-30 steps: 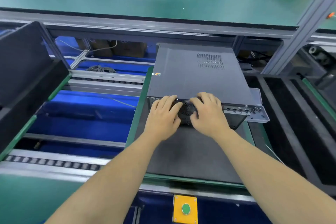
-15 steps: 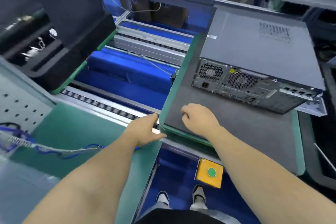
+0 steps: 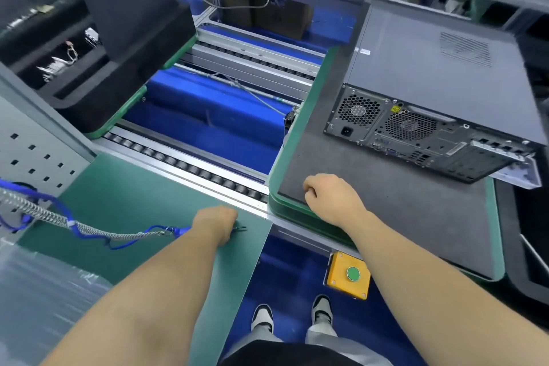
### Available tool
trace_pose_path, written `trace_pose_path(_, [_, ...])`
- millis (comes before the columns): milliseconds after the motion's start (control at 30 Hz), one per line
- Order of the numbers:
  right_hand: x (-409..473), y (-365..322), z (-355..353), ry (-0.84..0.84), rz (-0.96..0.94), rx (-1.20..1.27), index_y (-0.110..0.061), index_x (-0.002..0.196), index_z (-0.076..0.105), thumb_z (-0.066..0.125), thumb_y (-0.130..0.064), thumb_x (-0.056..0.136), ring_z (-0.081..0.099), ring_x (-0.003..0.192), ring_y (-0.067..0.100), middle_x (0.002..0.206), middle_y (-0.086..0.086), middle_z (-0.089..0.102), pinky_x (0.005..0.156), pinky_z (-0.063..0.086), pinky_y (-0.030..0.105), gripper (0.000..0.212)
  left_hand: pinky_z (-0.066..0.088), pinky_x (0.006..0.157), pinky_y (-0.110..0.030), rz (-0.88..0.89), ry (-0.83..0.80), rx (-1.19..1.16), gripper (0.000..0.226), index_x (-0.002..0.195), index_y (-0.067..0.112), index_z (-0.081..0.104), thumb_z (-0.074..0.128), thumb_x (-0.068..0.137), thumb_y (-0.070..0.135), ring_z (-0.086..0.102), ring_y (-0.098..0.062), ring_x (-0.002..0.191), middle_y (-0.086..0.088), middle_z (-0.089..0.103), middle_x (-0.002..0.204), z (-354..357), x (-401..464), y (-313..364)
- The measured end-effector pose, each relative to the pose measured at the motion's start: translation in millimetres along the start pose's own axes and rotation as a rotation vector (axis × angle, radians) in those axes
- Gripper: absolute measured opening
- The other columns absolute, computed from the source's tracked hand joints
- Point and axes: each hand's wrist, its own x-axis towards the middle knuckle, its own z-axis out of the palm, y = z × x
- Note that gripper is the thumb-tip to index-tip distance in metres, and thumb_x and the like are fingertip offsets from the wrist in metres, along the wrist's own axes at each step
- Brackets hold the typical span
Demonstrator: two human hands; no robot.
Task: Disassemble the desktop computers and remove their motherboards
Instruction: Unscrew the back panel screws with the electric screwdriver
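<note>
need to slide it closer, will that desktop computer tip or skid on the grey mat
The desktop computer lies flat and wide, so tipping seems unlikely. Its metal case looks stiff and probably heavy. The grey mat looks felt-like, so expect drag rather than skidding.

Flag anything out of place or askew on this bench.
The silver panel at the computer case's rear right corner juts out past its edge, looking loose or partly slid off. Nothing else stands out.

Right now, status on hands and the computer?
Left hand gripping tethered tool on bench. Right hand curled, resting on pallet mat. Desktop computer closed, cover on. Nothing blocking.
</note>
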Motion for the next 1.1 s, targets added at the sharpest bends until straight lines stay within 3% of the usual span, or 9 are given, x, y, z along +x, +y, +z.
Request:
trace_pose_path(133, [-2,1,1,-0.013,0.012,0.009,-0.024,0.09,0.057,0.041,-0.018,0.093,0.057,0.083,0.023,0.095,-0.002,0.062,0.073,0.051,0.035,0.017,0.052,0.082,-0.036,0.074,-0.211,-0.061,0.029,0.118,0.013,0.063,0.068,0.09,0.018,0.061,-0.026,0.095,-0.004,0.064,0.12,-35,-1,7])
trace_pose_path(267, [-2,0,-2,0.065,0.049,0.109,-0.023,0.093,0.063,0.042,-0.019,0.093,0.059,0.083,0.022,0.094,-0.003,0.066,0.073,0.052,0.034,0.021,0.059,0.084,-0.042,0.247,-0.441,-0.547,0.019,0.102,0.016,0.061,0.074,0.088,0.019,0.065,-0.027,0.083,-0.004,0.067,0.096,-94,-7,26])
trace_pose_path(433, [3,11,-27,0.351,0.258,0.563,-0.018,0.089,0.066,0.045,-0.017,0.096,0.06,0.076,0.027,0.081,0.0,0.066,0.069,0.052,0.036,0.022,0.048,0.059,-0.025,0.506,-0.252,-1.036,0.01,0.085,0.022,0.061,0.065,0.092,0.026,0.046,-0.022,0.066,-0.006,0.056,0.081,-152,-16,81])
trace_pose_path(567, [1,32,-57,0.474,0.375,0.85,-0.008,0.076,0.06,0.044,-0.02,0.102,0.052,0.069,0.027,0.068,0.002,0.056,0.064,0.052,0.027,0.032,0.043,0.047,-0.018,0.609,-0.157,-1.29,0.017,0.084,0.017,0.06,0.061,0.098,0.027,0.059,-0.011,0.051,0.001,0.066,0.065,-170,-20,129])
trace_pose_path(633, [-8,44,-70,0.439,0.404,0.972,-0.009,0.084,0.063,0.043,-0.028,0.104,0.055,0.063,0.024,0.072,0.004,0.059,0.065,0.056,0.04,0.034,0.045,0.052,-0.02,0.602,-0.094,-1.321,0.019,0.084,0.018,0.06,0.063,0.097,0.031,0.061,-0.015,0.058,-0.003,0.066,0.074,-177,-17,148])
trace_pose_path(700, [-21,53,-81,0.387,0.395,1.043,-0.021,0.092,0.065,0.042,-0.033,0.105,0.059,0.051,0.02,0.081,0.002,0.065,0.052,0.055,0.036,0.029,0.048,0.065,-0.027,0.579,-0.041,-1.38,0.017,0.087,0.019,0.061,0.062,0.098,0.032,0.06,-0.022,0.072,-0.006,0.065,0.082,-186,-15,165])
trace_pose_path(800, [-38,67,-91,0.253,0.341,1.058,-0.025,0.12,0.061,0.049,-0.036,0.103,0.062,0.053,0.021,0.092,0.005,0.069,0.051,0.055,0.035,0.024,0.056,0.078,-0.039,0.497,0.031,-1.572,0.022,0.084,0.013,0.062,0.065,0.096,0.031,0.062,-0.026,0.072,-0.011,0.064,0.079,-196,-11,186])
trace_pose_path(933, [-50,76,-90,0.007,0.244,1.316,-0.033,0.134,0.051,0.062,-0.034,0.097,0.068,0.072,0.03,0.115,0.012,0.07,0.067,0.058,0.046,0.039,0.055,0.056,-0.027,0.417,0.173,-1.548,0.028,0.077,0.012,0.066,0.074,0.089,0.036,0.055,-0.016,0.054,-0.001,0.061,0.062,-199,-6,200])
trace_pose_path(1100, [-48,76,-90,-0.013,0.207,1.276,-0.038,0.152,0.024,0.076,-0.018,0.087,0.072,0.078,0.034,0.102,0.015,0.074,0.067,0.059,0.046,0.086,0.044,0.054,-0.025,0.351,0.179,-1.506,0.034,0.076,0.009,0.064,0.076,0.087,0.039,0.045,-0.018,0.053,-0.003,0.05,0.059,-194,-2,205])
